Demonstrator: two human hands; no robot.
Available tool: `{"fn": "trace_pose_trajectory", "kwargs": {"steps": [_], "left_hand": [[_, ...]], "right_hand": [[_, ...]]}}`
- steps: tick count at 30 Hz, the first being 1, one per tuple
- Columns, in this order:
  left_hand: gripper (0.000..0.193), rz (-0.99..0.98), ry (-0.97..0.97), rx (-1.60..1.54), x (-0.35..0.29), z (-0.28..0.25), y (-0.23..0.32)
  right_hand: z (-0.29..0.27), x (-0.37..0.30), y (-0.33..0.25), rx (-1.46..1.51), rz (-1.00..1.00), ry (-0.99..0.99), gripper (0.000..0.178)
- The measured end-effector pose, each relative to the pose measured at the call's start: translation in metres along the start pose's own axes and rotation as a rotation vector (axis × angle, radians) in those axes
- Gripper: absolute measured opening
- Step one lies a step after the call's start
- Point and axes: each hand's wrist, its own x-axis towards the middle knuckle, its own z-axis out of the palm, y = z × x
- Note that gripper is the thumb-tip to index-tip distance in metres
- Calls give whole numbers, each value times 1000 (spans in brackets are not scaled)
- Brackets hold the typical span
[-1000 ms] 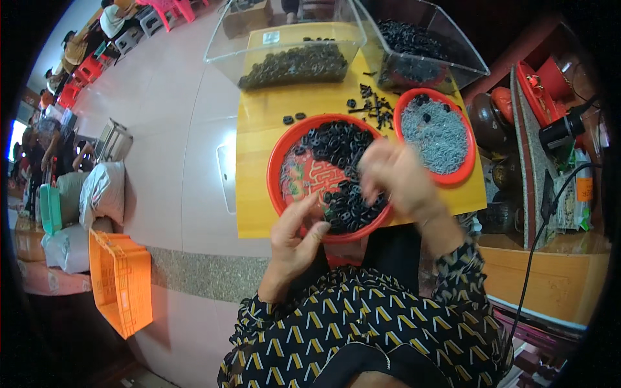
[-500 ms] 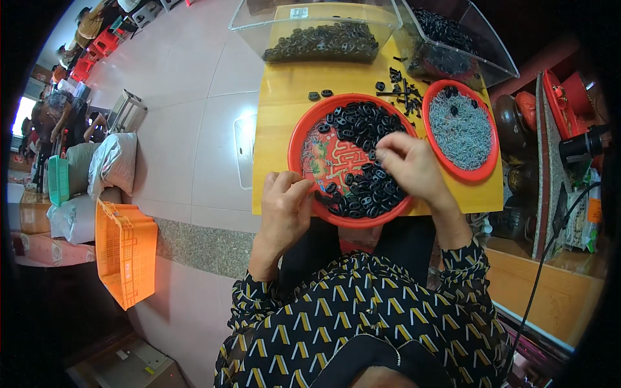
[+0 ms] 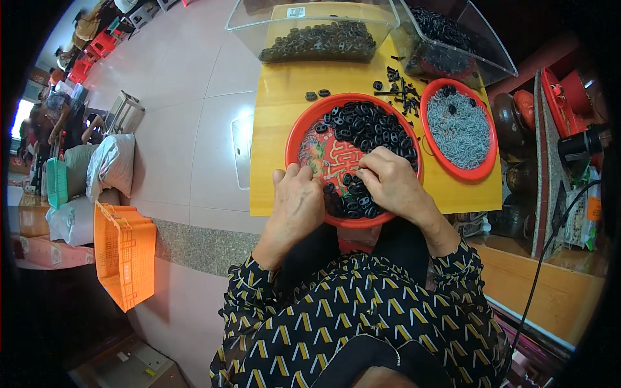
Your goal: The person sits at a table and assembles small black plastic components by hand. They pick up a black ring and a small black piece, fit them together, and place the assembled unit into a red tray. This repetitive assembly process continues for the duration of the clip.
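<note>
Two hands work at the larger tray (image 3: 293, 136), and we can certify neither grip. The right hand (image 3: 376, 178) has thumb and forefinger drawn together above the tray; we cannot tell whether a part is pinched there. The left hand (image 3: 299, 202) curls at the tray's left rim, its back to us, contents hidden. The black parts (image 3: 372, 124) lie in the tray in two heaps: one along the far right, one beside and below the right hand. The near rim overhangs the table (image 3: 273, 129); in our judgement, a forearm leaning there could tip the tray and spill parts. The smaller tray (image 3: 495, 139) holds metal pieces (image 3: 459, 142) with a few dark bits among them; careless drops could mix more. Loose black pieces (image 3: 407, 97) nearby could be swept off by a sleeve. Behind stand two clear bins (image 3: 249, 28).
</note>
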Motion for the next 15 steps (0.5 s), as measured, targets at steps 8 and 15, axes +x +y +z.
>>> {"fn": "trace_pose_trajectory", "kwargs": {"steps": [8, 15], "left_hand": [[19, -14, -18, 18, 2, 9, 3], [16, 24, 136, -305, -1, 3, -18]], "right_hand": [[14, 5, -5, -79, -97, -29, 9], [21, 7, -6, -115, -135, -79, 12]]}}
